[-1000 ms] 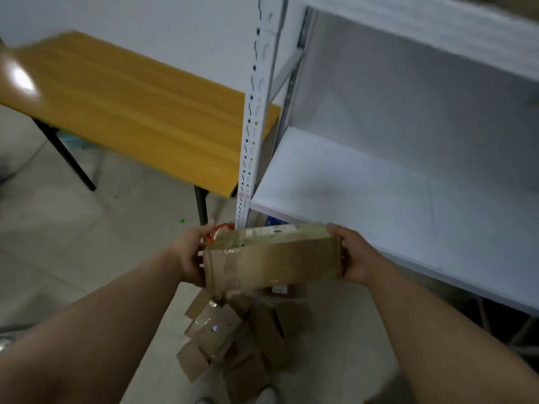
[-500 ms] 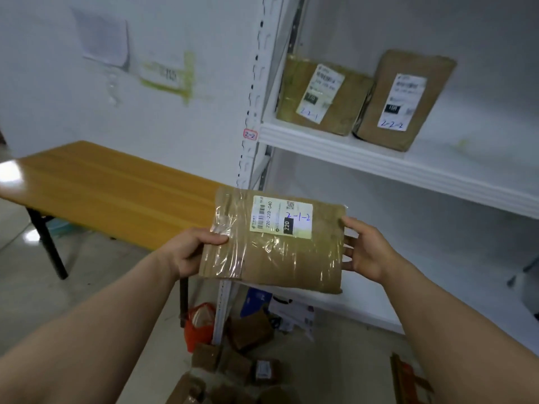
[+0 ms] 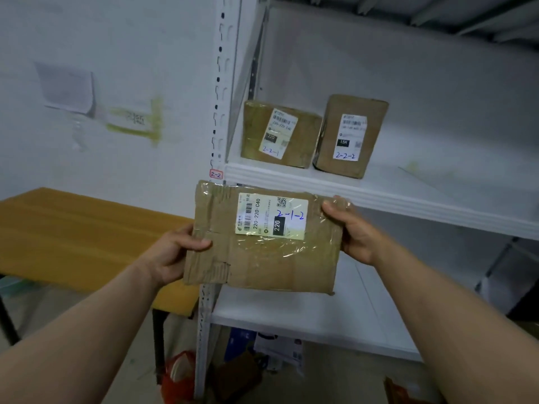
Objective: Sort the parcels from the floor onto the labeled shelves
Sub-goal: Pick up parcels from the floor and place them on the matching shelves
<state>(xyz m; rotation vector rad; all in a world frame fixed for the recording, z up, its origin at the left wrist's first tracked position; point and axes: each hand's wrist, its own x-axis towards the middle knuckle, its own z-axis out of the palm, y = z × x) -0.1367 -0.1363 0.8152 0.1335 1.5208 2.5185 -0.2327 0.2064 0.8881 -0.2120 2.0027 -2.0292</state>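
Note:
I hold a flat brown cardboard parcel [image 3: 262,258] upright in front of the white shelving, its label reading "2-1-2" facing me. My left hand [image 3: 175,252] grips its left edge and my right hand [image 3: 353,228] grips its right edge. The upper shelf [image 3: 379,193], tagged "2-2" [image 3: 216,174] on the post, carries two brown parcels: one marked "2-2-1" [image 3: 250,132] and one marked "2-2-2" [image 3: 376,135]. The lower shelf [image 3: 335,316] lies behind and below the held parcel.
A perforated white upright post [image 3: 221,83] stands left of the shelves. An orange-topped table [image 3: 73,228] sits at the left against the wall. On the floor under the shelf lie a red bag [image 3: 178,371], a brown parcel [image 3: 239,374] and printed packets [image 3: 280,348].
The view has tilted upward from the floor pile to the shelves. Both hands have lifted the parcel higher and turned its label face toward me.

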